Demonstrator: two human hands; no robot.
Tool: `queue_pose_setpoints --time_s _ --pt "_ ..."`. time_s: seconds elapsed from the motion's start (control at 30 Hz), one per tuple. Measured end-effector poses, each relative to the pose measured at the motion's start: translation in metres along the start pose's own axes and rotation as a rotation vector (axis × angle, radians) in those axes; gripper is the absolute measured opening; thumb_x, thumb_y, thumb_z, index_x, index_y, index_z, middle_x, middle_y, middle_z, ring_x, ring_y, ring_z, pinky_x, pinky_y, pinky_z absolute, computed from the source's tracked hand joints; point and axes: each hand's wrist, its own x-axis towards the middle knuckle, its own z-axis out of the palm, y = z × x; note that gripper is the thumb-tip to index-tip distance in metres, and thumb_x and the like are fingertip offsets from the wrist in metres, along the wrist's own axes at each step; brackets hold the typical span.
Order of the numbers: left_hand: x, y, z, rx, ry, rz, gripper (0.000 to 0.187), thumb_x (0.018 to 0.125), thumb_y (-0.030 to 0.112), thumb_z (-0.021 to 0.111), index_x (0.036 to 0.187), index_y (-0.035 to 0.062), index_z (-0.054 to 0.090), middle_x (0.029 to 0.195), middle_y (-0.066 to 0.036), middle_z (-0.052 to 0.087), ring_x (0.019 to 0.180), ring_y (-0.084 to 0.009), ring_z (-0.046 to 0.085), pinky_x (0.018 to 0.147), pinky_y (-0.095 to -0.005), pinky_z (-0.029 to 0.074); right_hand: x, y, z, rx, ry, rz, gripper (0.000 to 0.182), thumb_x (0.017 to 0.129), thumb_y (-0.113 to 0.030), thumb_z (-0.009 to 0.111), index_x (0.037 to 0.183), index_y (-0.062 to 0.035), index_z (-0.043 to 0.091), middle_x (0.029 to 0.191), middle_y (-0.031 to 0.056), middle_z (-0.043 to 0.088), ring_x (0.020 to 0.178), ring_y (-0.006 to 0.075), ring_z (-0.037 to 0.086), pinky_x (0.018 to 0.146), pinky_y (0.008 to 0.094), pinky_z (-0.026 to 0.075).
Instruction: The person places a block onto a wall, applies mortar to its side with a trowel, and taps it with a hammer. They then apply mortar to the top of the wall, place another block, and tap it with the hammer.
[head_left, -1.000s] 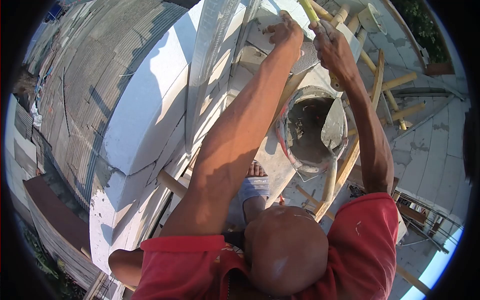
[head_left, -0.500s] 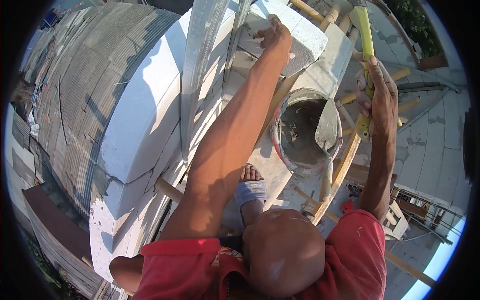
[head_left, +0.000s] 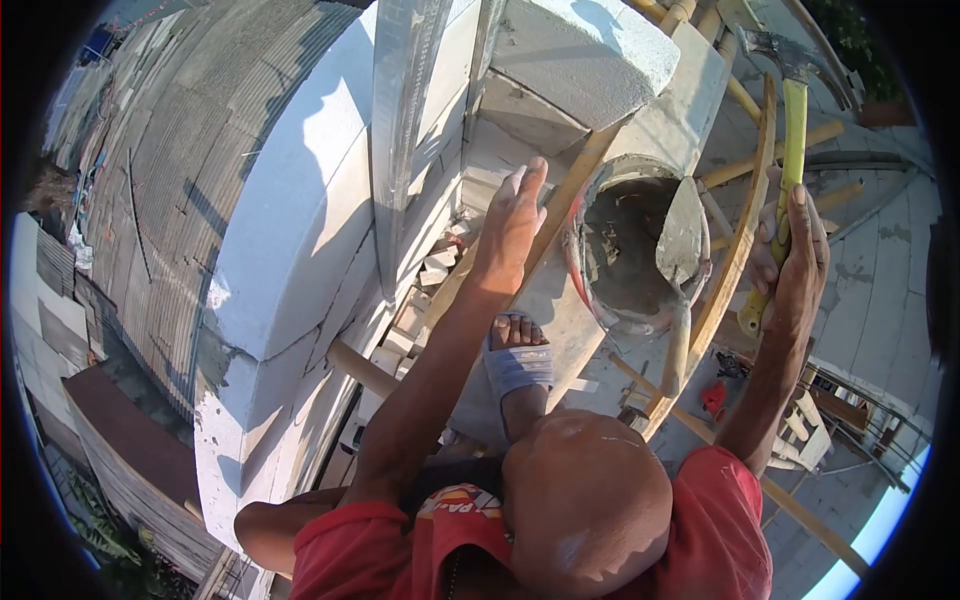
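My right hand is wrapped round the yellow-green handle of a hammer, whose dark metal head points away from me. My left hand is in the air, fingers stretched out and holding nothing. Beyond it lies a large white lightweight block, apart from the fingers. Between my hands stands a bucket of wet grey mortar. A trowel coated in mortar rests across its right side, its handle towards me.
A white block wall runs along the left, with an upright metal channel against it. Below lie corrugated roofs. Bamboo poles and a wooden board stand to the right. My sandalled foot is on a plank.
My left hand has come off the white block and drawn back towards me. My right hand has shifted slightly right and down with the hammer, and the view has moved a little.
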Motion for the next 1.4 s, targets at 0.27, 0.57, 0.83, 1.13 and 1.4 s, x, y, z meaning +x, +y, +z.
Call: queue_pose_setpoints --time_s 0.27,0.57,0.83,1.13,1.4 --pt "-0.073 -0.077 -0.048 0.516 0.181 -0.09 0.066 0.102 0.049 0.052 0.141 -0.0036 0.05 0.131 -0.021 0.061 0.122 -0.0255 0.058 0.102 -0.0345 0.044 -0.001 0.002 0.011 -0.02 -0.03 -0.019 0.048 0.104 -0.041 0.053 0.131 -0.0021 0.062 0.07 -0.0028 0.05 0.045 0.0007 0.034 0.038 0.0197 0.024" --pt "-0.049 -0.06 -0.061 0.43 0.193 0.047 0.049 0.105 0.036 0.053 0.136 -0.0017 0.056 0.126 -0.01 0.063 0.117 -0.0161 0.058 0.101 -0.0301 0.045 0.008 0.002 0.006 -0.044 -0.094 -0.015 0.046 0.102 -0.04 0.057 0.132 -0.0047 0.061 0.076 -0.0026 0.052 0.047 -0.0002 0.035 0.039 0.0177 0.026" --pt "-0.051 -0.061 -0.076 0.378 0.321 0.045 0.044 0.101 0.034 0.061 0.121 -0.0049 0.059 0.119 -0.015 0.065 0.115 -0.0198 0.06 0.101 -0.0318 0.045 0.018 0.002 0.004 -0.038 -0.102 -0.015 0.043 0.101 -0.038 0.06 0.129 -0.005 0.062 0.077 -0.0033 0.053 0.048 -0.0005 0.037 0.04 0.0172 0.029" --pt "-0.046 -0.025 -0.066 0.206 0.257 0.051 0.05 0.107 0.042 0.048 0.121 -0.0056 0.057 0.133 -0.02 0.062 0.121 -0.0274 0.062 0.11 -0.0385 0.045 0.045 0.016 -0.01 -0.121 -0.135 -0.001 0.044 0.1 -0.038 0.061 0.13 -0.0048 0.061 0.081 -0.0047 0.054 0.051 0.0001 0.04 0.043 0.0178 0.031" --pt "0.053 0.007 -0.014 -0.286 0.047 0.068 0.083 0.106 0.055 0.035 0.157 -0.0046 0.009 0.163 -0.025 0.017 0.152 -0.0338 0.019 0.124 -0.0449 0.022 0.123 0.04 -0.015 0.016 -0.254 -0.003 0.038 0.1 -0.036 0.062 0.12 -0.003 0.061 0.082 -0.0029 0.053 0.051 -0.0005 0.037 0.039 0.0179 0.03"
